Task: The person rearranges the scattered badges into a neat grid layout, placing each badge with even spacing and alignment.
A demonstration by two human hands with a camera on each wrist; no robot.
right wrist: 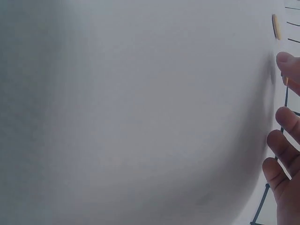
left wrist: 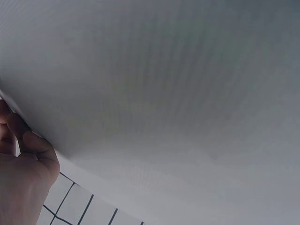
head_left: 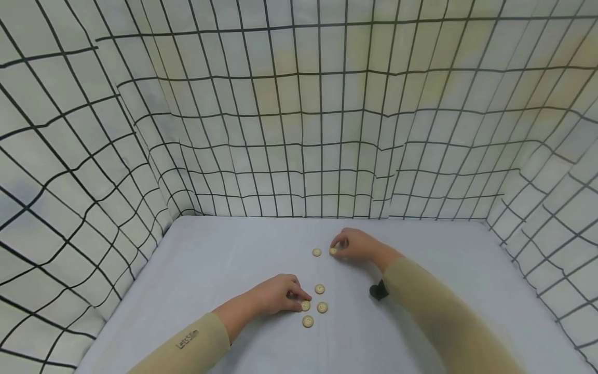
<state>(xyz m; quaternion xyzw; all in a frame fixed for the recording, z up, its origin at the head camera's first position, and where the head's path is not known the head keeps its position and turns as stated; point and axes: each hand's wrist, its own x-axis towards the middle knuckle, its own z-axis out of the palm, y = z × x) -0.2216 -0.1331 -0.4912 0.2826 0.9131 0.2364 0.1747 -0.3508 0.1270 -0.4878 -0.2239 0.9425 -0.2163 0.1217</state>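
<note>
Several round, pale wooden buttons lie on the white table. My left hand (head_left: 279,295) pinches one button (head_left: 306,305) between thumb and forefinger, low over the cloth. Close around it are a button (head_left: 320,289) above, another button (head_left: 322,307) to the right and a third button (head_left: 308,321) just below. Farther back, my right hand (head_left: 355,244) pinches a button (head_left: 333,251) by its edge, and a lone button (head_left: 316,252) lies left of it. In the right wrist view the fingers (right wrist: 283,145) show at the right edge; the left wrist view shows only curled left fingers (left wrist: 40,145).
A small black object (head_left: 379,290) sits beside the right forearm, partly hidden by the sleeve (head_left: 420,301). White walls with a black grid (head_left: 289,130) enclose the table (head_left: 210,249) at the back and both sides.
</note>
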